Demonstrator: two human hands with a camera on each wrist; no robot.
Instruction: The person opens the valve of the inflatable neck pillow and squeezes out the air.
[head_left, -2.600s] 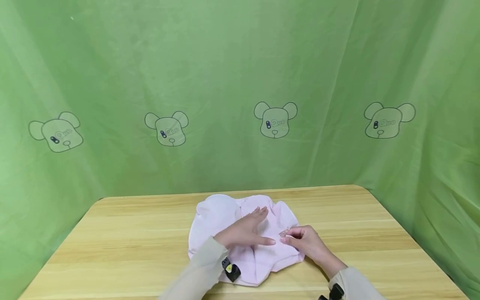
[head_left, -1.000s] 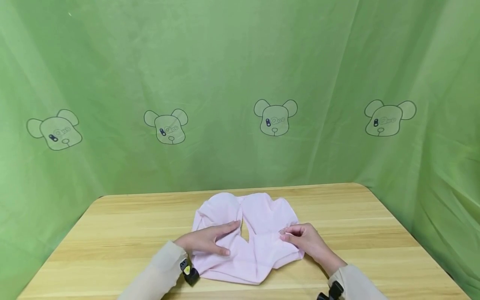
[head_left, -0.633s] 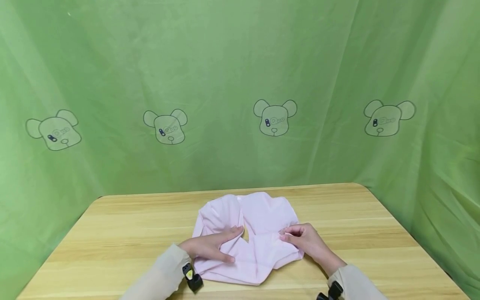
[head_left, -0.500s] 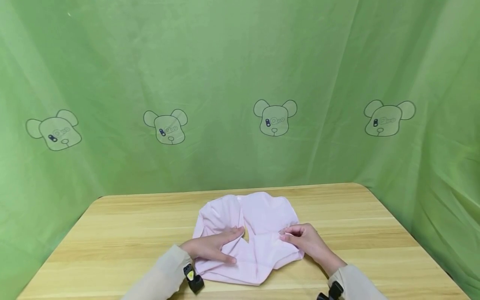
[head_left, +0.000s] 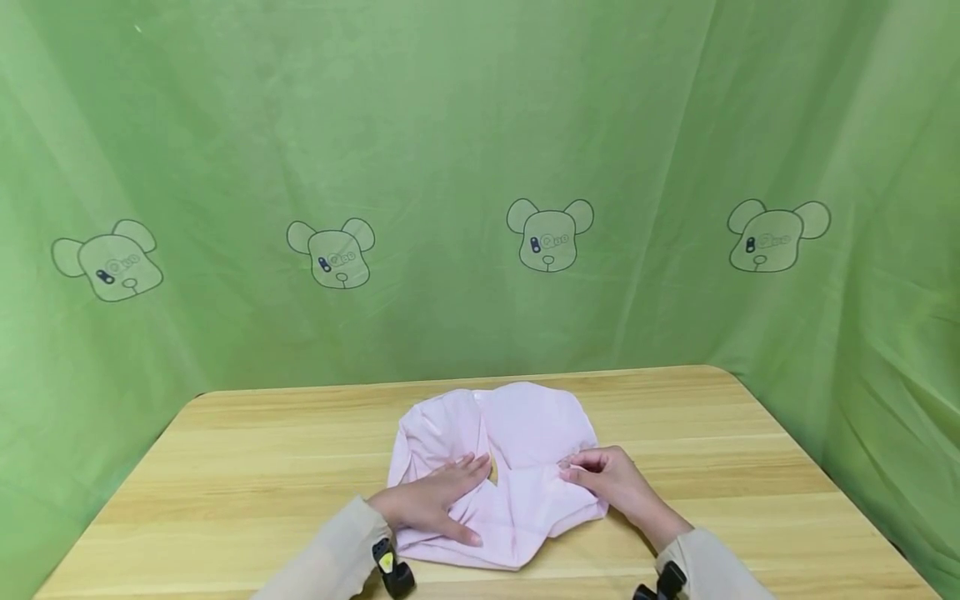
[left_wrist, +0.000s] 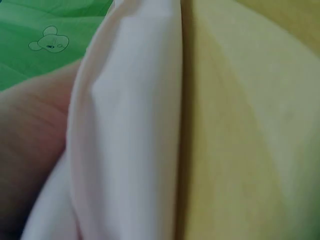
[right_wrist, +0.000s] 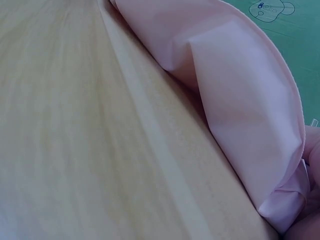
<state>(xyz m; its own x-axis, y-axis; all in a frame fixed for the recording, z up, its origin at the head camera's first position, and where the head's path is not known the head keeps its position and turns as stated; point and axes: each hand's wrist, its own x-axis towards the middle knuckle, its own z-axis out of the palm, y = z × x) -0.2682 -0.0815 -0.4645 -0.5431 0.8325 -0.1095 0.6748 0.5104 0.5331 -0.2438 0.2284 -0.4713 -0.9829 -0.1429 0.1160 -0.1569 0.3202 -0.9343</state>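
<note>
A creased pale pink cloth (head_left: 536, 425) lies on the table, with a narrow slit near its middle where wood shows through. My left hand (head_left: 435, 502) rests on the cloth's left half, fingers spread and thumb pointing right. At the right side, my right hand (head_left: 611, 483) pinches the cloth between thumb and fingers; a small clear piece shows at the fingertips, its kind too small to tell. In the left wrist view, a cloth fold (left_wrist: 135, 115) covers part of the hand. The right wrist view shows the cloth's edge (right_wrist: 250, 100) standing up beside the fingers.
The cloth lies on a light wooden table (head_left: 262, 467), towards its far edge. A green curtain (head_left: 450, 125) with bear-head prints hangs behind and at both sides. A black wrist camera (head_left: 393, 571) sits on the left sleeve.
My left hand has come back from the cloth's middle to its left half, then slid slightly right and nearer. The cloth's left part has shifted and creased. The right hand has stayed in place.
</note>
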